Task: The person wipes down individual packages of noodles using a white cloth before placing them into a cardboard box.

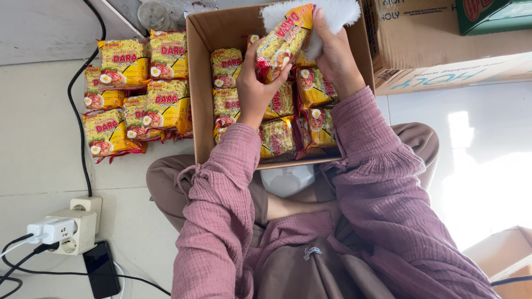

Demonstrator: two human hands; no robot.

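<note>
1. Head view: open cardboard box (202, 83) on the floor holds rows of yellow noodle packets (227, 83).
2. Left hand (256, 83), grip pinching one noodle packet (285, 36) above the box.
3. Right hand (334, 55), grip closed on a white fluffy cloth (338, 11) touching that packet.
4. Packet: yellow, red trim, tilted.
5. Loose packet pile (138, 88) lies left of the box.

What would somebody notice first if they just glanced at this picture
The eye lands on the yellow noodle packet held up over the open cardboard box, gripped between the left hand and the right hand, which also holds a white fluffy cloth. Next come the packets in the box and the pile of matching packets on the floor to its left. At lower left, a power strip lies beside a dark phone.
</note>
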